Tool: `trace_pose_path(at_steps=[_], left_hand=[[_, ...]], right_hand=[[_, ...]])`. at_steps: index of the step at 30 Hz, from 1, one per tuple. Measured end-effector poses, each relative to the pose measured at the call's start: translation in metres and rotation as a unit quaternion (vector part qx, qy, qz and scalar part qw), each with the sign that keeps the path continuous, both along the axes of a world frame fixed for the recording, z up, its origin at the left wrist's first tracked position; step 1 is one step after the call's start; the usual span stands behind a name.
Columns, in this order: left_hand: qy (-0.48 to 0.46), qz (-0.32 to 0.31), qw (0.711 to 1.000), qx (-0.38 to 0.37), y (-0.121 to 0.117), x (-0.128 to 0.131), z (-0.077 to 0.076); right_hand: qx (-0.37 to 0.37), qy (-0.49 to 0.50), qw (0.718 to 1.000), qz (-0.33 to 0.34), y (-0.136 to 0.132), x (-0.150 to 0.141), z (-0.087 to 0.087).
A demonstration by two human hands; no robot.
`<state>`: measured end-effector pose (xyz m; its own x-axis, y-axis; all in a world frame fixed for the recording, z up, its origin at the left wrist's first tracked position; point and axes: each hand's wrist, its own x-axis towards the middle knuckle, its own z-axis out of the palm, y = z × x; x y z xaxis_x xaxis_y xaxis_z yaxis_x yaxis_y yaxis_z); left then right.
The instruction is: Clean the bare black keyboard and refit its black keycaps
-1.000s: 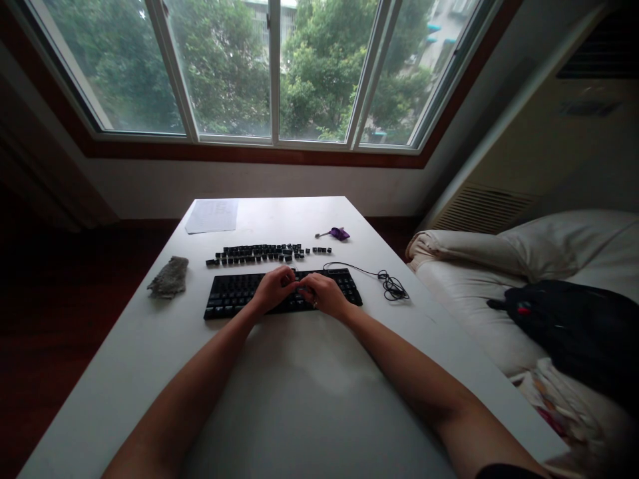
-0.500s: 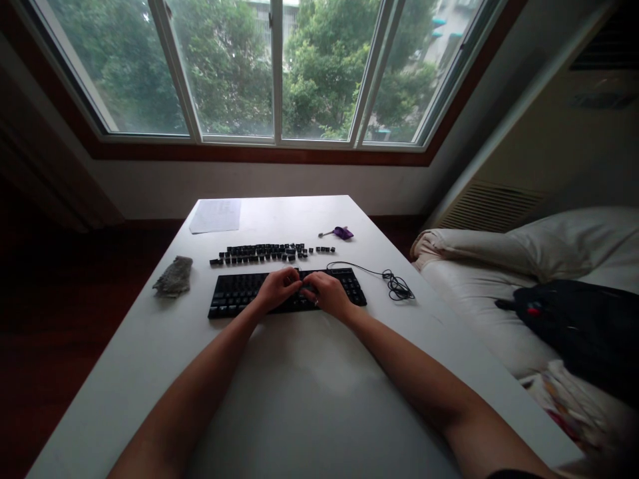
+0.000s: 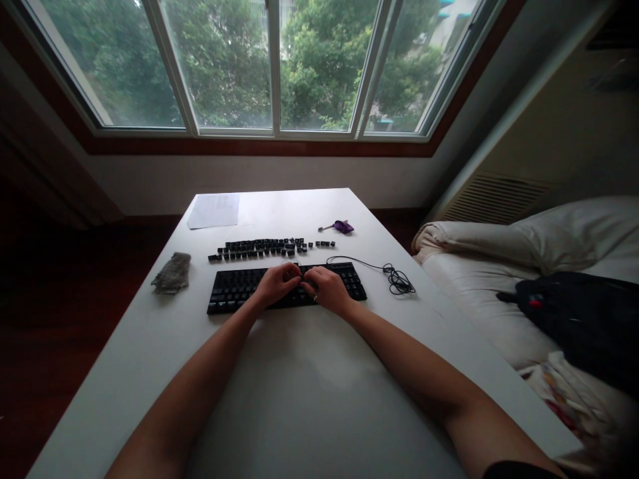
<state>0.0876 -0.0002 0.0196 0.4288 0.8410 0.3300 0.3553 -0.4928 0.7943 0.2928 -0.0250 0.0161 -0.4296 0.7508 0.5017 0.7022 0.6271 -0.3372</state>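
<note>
A black keyboard (image 3: 234,286) lies on the white table in front of me. Over its middle, my left hand (image 3: 277,283) and my right hand (image 3: 324,286) nearly meet at the fingertips. The fingers of both are bent inward as in a pinch; whatever is between them is too small and dark to make out. My hands cover part of the keys. Just beyond the keyboard, loose black keycaps (image 3: 262,246) stand in uneven rows, with a few spread out toward the right.
A crumpled grey cloth (image 3: 172,273) lies left of the keyboard. The keyboard's coiled cable (image 3: 399,283) rests at the right. Farther back are a purple item (image 3: 343,227) with a thin light handle and a sheet of paper (image 3: 213,211). A sofa (image 3: 464,286) flanks the table.
The view has tilted down slightly, so the table items sit a little higher in it. Both hands stay at the same place over the keyboard, fingers still bent together.
</note>
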Motion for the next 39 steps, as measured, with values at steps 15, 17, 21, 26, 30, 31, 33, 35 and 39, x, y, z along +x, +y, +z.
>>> trace_pose_path(at_steps=[15,17,21,26,30,31,33,35,39], left_hand=[[-0.026,-0.008,1.000,-0.015,0.0037,-0.0011,-0.0048],[-0.035,-0.014,0.999,-0.017,0.0037,-0.0011,-0.0045],[-0.046,-0.027,0.998,-0.024,0.0033,-0.0011,-0.0033],[-0.037,-0.033,0.999,-0.022,0.0041,-0.0012,-0.0043],[-0.025,-0.018,0.999,-0.011,0.0040,-0.0010,-0.0049],[-0.022,-0.016,1.000,-0.010,0.0038,-0.0009,-0.0049],[-0.018,-0.015,1.000,-0.010,0.0034,-0.0009,-0.0045],[-0.013,-0.015,1.000,-0.013,0.0032,-0.0010,-0.0041],[-0.005,-0.012,1.000,-0.016,0.0030,-0.0012,-0.0032]], right_hand=[[0.011,0.022,1.000,-0.009,0.0003,0.0010,-0.0013],[0.008,0.027,1.000,-0.009,0.0001,0.0009,-0.0012],[0.005,0.043,0.999,-0.011,-0.0003,0.0014,-0.0016],[0.007,0.043,0.999,0.004,0.0005,0.0019,-0.0029],[0.011,0.046,0.999,0.005,0.0006,0.0011,-0.0038],[0.011,0.048,0.999,0.005,0.0005,0.0009,-0.0039],[0.014,0.049,0.999,0.008,0.0001,0.0008,-0.0041],[0.016,0.048,0.999,0.012,-0.0003,0.0007,-0.0040],[0.017,0.044,0.999,0.016,-0.0008,0.0006,-0.0031]])
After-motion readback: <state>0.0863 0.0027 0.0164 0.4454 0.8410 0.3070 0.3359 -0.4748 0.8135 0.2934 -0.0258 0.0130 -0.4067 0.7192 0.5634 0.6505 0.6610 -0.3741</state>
